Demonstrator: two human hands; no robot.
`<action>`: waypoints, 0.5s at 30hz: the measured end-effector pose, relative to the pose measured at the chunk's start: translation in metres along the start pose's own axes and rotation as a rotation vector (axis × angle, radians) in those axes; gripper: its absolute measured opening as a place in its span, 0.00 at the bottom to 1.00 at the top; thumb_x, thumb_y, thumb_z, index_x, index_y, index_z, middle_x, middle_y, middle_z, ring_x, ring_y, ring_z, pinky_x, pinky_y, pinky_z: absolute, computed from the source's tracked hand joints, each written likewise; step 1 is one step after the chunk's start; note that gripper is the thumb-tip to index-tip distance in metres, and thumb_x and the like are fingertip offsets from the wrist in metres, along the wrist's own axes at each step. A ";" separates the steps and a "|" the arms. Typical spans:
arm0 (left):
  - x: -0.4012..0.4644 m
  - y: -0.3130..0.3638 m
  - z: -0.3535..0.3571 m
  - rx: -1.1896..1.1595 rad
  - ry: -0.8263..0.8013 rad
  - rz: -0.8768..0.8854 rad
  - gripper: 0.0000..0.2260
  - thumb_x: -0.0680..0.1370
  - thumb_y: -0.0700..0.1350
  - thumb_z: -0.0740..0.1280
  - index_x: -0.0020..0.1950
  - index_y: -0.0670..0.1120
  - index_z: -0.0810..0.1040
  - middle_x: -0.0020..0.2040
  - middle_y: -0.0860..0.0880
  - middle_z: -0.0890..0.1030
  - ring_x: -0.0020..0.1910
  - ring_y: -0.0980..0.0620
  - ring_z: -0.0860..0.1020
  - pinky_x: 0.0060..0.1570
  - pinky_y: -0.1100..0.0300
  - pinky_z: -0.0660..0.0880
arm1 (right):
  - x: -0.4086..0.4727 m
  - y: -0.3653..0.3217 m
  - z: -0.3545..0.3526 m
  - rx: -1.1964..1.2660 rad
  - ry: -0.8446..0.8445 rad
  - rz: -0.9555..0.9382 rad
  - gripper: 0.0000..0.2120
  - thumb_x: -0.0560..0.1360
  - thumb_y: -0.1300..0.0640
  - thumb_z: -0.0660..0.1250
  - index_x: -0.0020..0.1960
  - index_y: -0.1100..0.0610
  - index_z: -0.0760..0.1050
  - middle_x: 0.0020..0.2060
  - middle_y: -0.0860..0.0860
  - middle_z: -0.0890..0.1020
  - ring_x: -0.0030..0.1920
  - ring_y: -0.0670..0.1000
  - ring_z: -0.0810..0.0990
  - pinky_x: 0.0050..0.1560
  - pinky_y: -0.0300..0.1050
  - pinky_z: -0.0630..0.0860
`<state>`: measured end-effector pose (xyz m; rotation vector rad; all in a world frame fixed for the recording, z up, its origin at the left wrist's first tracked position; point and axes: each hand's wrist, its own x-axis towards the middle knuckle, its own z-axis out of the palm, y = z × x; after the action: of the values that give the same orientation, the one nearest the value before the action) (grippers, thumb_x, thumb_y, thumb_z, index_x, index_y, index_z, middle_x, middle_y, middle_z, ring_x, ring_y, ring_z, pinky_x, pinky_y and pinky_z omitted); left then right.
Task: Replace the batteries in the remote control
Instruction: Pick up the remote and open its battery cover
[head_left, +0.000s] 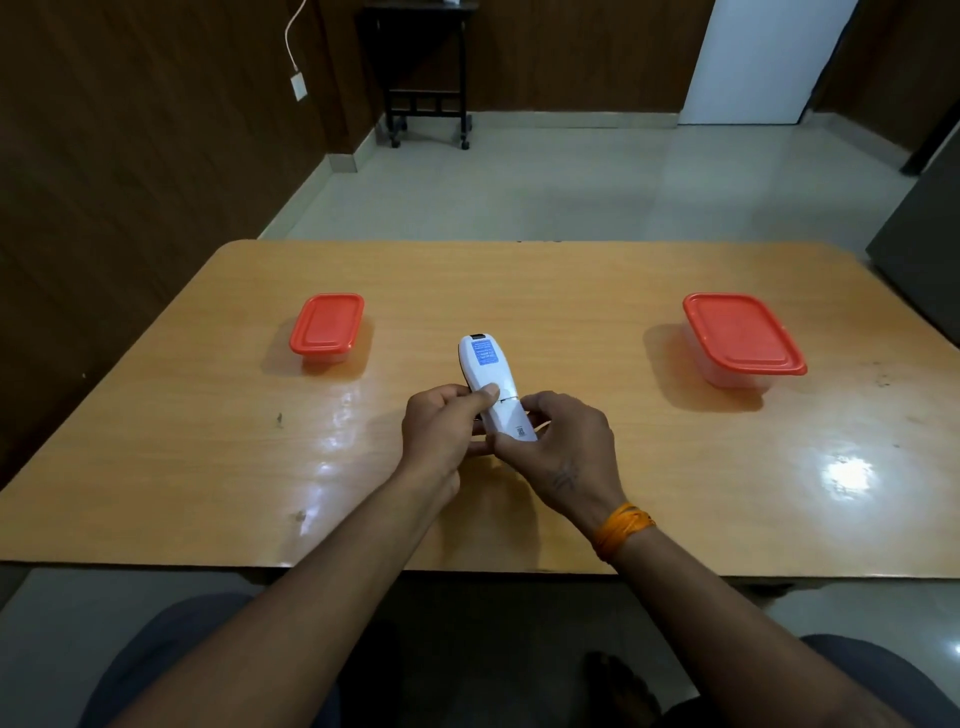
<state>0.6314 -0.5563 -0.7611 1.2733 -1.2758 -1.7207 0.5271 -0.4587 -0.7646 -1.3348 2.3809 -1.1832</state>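
Note:
A white remote control (491, 376) with a blue label on its back is held face down above the middle of the wooden table (571, 291). My left hand (441, 423) grips its left side, thumb pressed on the back near a seam. My right hand (558, 441) holds the near end from the right, thumb under the lower edge. The back cover looks shut, with a thin seam showing across it. No loose batteries are in sight.
A small clear container with a red lid (326, 326) stands at the left of the table. A larger one with a red lid (740, 335) stands at the right. Both are closed. My knees show below the near table edge.

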 end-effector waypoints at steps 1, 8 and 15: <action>0.002 0.000 -0.001 0.003 0.007 0.004 0.09 0.77 0.43 0.75 0.53 0.40 0.86 0.49 0.41 0.89 0.47 0.42 0.88 0.33 0.55 0.82 | 0.001 0.000 -0.002 0.037 -0.007 0.019 0.21 0.68 0.40 0.75 0.54 0.52 0.85 0.45 0.45 0.86 0.42 0.45 0.82 0.41 0.49 0.83; 0.011 -0.007 -0.006 0.054 0.012 -0.067 0.11 0.77 0.43 0.76 0.50 0.35 0.84 0.44 0.40 0.89 0.41 0.41 0.89 0.45 0.41 0.86 | 0.024 0.017 -0.025 -0.067 0.087 0.127 0.23 0.69 0.42 0.79 0.57 0.55 0.84 0.49 0.51 0.86 0.48 0.52 0.83 0.47 0.46 0.77; 0.018 -0.010 -0.006 0.212 0.032 -0.060 0.13 0.76 0.44 0.78 0.49 0.34 0.84 0.42 0.43 0.89 0.37 0.46 0.89 0.42 0.45 0.87 | 0.034 0.043 -0.025 -0.292 0.029 0.150 0.21 0.72 0.42 0.76 0.54 0.58 0.80 0.49 0.55 0.84 0.50 0.57 0.80 0.42 0.46 0.67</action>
<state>0.6314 -0.5708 -0.7772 1.4671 -1.4455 -1.6323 0.4670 -0.4593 -0.7705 -1.1924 2.7003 -0.8462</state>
